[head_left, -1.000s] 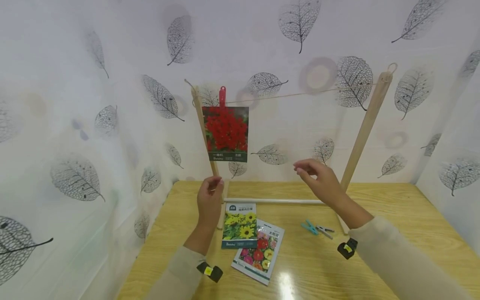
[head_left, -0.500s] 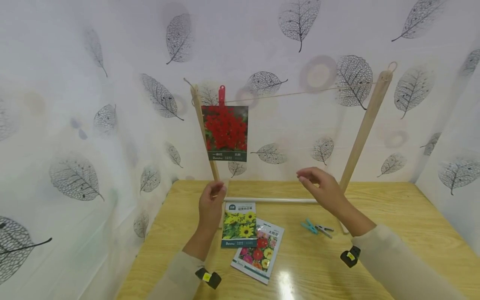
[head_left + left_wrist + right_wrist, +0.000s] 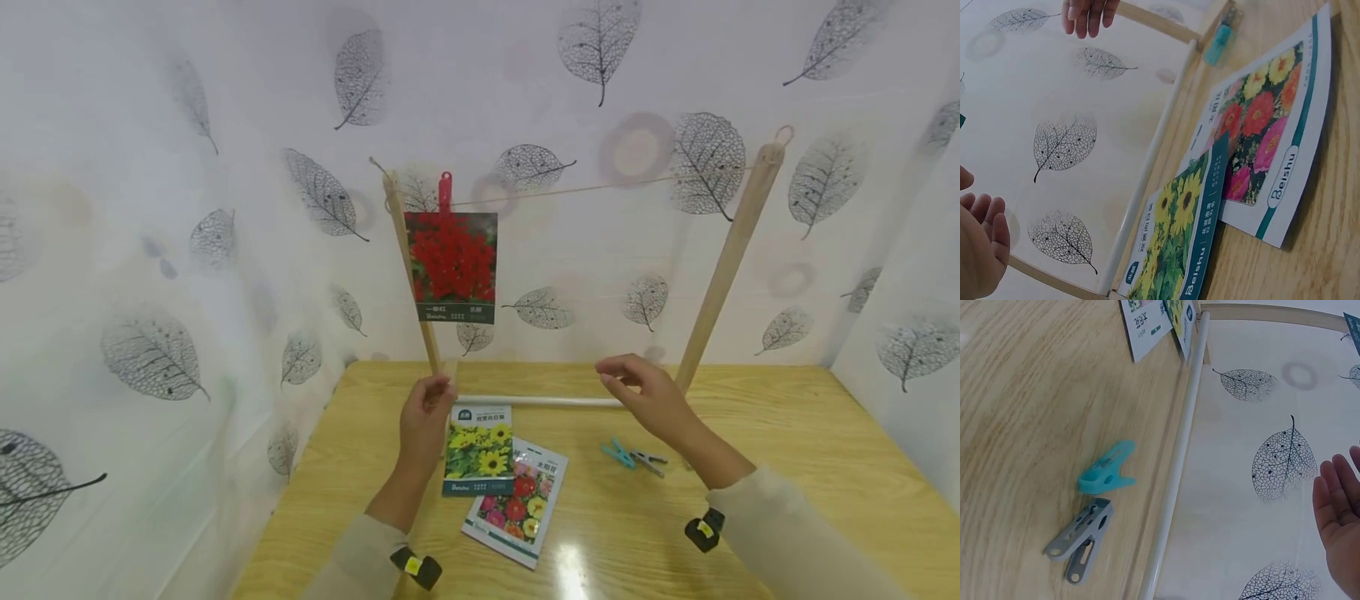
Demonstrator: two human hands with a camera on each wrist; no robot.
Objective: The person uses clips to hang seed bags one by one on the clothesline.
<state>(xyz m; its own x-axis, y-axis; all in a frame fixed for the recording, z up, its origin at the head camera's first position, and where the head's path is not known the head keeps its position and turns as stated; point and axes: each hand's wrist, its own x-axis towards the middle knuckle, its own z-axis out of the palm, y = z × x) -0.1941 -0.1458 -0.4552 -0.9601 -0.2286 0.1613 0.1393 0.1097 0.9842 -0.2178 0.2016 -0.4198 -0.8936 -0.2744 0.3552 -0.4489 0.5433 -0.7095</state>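
My left hand holds nothing, its fingers loosely bent, beside the upper left edge of the yellow-flower seed packet. That packet overlaps a second seed packet with multicoloured flowers. My right hand, also holding nothing with loosely bent fingers, hovers above the table at the right. Just below it lie a turquoise clothespin and a grey clothespin, side by side. At the back left, a red-flower seed packet hangs from the string by a red clothespin.
The string runs between a left wooden post and a right wooden post. A white rod joins the posts low down. Leaf-print sheeting encloses the wooden table at the back and sides.
Both hands have lowered slightly, the left one drifting a little to the right. The hanging packet, the packets on the table and the clothespins have stayed put.
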